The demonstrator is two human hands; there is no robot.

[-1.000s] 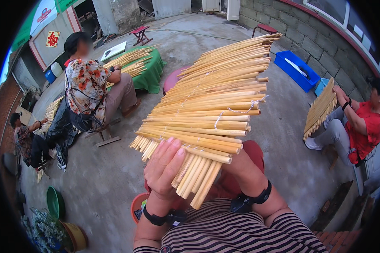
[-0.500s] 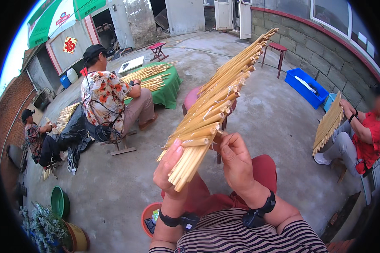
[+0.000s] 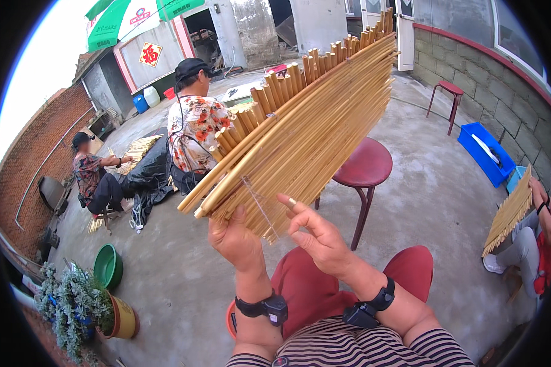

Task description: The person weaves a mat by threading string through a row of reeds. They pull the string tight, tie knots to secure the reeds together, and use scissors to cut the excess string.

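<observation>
A mat of straw-coloured reed stalks (image 3: 324, 134) is held up tilted in front of me, its far end raised. Cut stalk ends stick up along its far edge. My left hand (image 3: 236, 240) grips the near left corner, fingers partly hidden behind the stalks. A thin pale thread (image 3: 260, 205) runs across the mat near that corner. Beside its lower edge is my right hand (image 3: 321, 241), index finger stretched toward the thread and other fingers curled; I see nothing held in it. Whether the fingertip touches the mat is unclear.
A red round stool (image 3: 364, 162) stands just beyond the mat. One person in a flowered shirt (image 3: 196, 119) sits ahead left, another (image 3: 98, 171) farther left. At right, someone holds a similar mat (image 3: 508, 208). A blue bin (image 3: 487, 153) lies by the wall; a potted plant (image 3: 67, 306) stands lower left.
The mat has turned over to show its broad flat stalk side, and it now spans farther left. My right hand has come away from its edge, index finger extended. The view has shifted left.
</observation>
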